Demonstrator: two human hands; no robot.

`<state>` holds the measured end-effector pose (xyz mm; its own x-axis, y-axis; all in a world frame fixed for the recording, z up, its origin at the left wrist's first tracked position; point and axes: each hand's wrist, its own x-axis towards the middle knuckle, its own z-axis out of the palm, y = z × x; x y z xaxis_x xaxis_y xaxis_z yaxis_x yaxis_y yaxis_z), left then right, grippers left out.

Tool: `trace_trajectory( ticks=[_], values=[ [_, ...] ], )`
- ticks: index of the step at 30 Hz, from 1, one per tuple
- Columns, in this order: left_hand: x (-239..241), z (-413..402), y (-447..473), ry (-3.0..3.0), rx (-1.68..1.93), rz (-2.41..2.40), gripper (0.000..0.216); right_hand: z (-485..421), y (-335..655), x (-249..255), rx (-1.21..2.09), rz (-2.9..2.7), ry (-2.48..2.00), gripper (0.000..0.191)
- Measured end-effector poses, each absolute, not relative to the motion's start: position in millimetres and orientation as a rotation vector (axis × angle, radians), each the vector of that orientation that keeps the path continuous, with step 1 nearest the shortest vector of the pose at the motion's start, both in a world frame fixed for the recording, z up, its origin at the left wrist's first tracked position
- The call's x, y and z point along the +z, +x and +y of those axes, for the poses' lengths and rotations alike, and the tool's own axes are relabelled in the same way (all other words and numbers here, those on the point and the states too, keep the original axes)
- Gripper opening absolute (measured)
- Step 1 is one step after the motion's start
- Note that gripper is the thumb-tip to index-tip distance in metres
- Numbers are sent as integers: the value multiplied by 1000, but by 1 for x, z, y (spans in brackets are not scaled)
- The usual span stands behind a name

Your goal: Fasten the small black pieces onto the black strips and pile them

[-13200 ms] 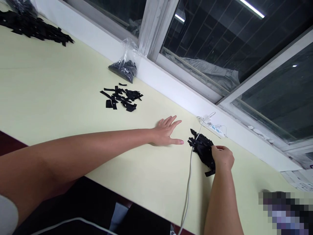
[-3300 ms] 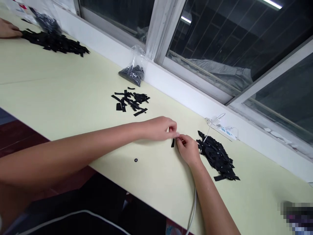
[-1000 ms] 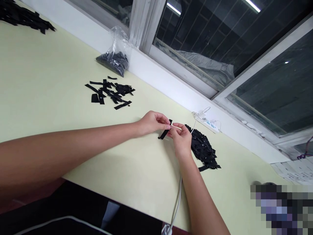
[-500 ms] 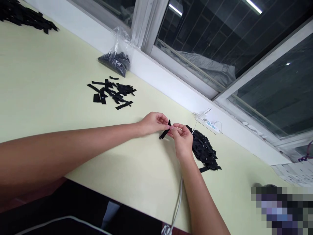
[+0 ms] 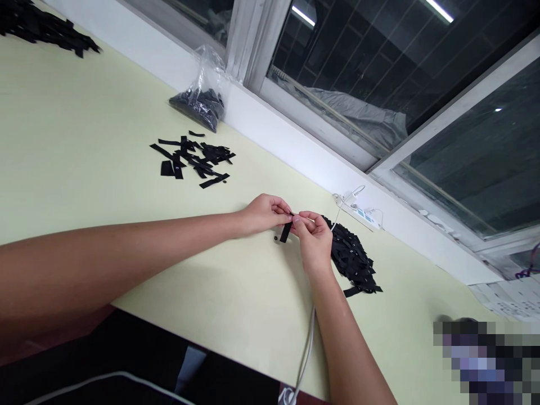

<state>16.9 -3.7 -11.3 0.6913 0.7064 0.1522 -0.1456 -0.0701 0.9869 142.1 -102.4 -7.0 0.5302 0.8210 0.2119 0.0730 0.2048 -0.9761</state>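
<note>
Between my two hands a short black fabric strip is pinched, its lower end hanging down over the table. My left hand grips its upper part with thumb and fingertips. From the other side my right hand closes thumb and finger on the same strip, fingertips almost touching the left ones. A tiny dark round piece lies on the table just left of the strip's lower end. Right behind my right hand spreads a pile of black strips; the hand covers part of it.
Loose black strips lie toward the back, by a clear plastic bag of dark pieces. Another black heap is at far left. A white cable crosses the table under my right arm; a power strip sits by the wall.
The black strip has turned in my fingers: its upper end no longer sticks up and its lower end hangs straighter. Both hands stay almost in place.
</note>
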Motion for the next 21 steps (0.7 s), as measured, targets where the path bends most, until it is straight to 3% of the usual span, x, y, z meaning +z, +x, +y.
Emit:
trace_trajectory(
  ticks=[12,21],
  values=[
    [-10,-6,14,1840,766,442,17,-102,142,-4,615,-786,-1352,32],
    [-9,-8,15,1738,739,482,23,-106,138,2,712,-742,-1330,36]
  ],
)
